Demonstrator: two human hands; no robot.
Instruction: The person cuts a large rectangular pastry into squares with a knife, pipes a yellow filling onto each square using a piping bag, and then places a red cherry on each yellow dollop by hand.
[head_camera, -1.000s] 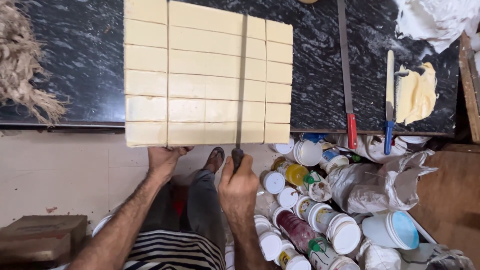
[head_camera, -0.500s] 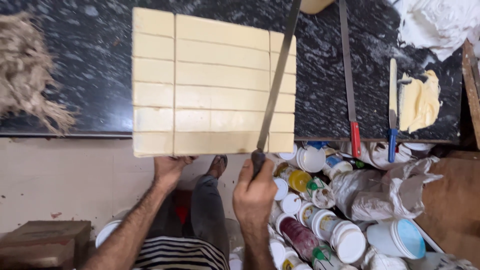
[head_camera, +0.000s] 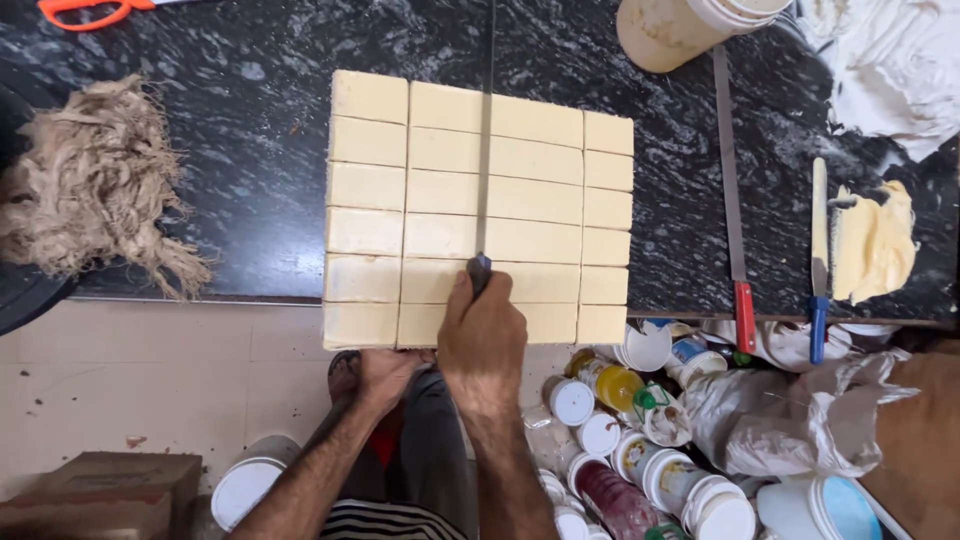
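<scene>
The pale yellow slab (head_camera: 480, 210) is lying on the dark marbled surface (head_camera: 250, 90), overhanging its near edge, scored into three columns of six blocks. The right hand (head_camera: 483, 340) is gripping the handle of a long knife (head_camera: 484, 150) lying across the slab. The left hand (head_camera: 385, 372) is pressing up under the overhanging edge; its fingers are hidden. Right of the hands, two more knives, one red-handled (head_camera: 733, 200) and one blue-handled (head_camera: 818, 250), are lying flat. Below them, white-lidded jars (head_camera: 600, 430) are crowding the floor.
</scene>
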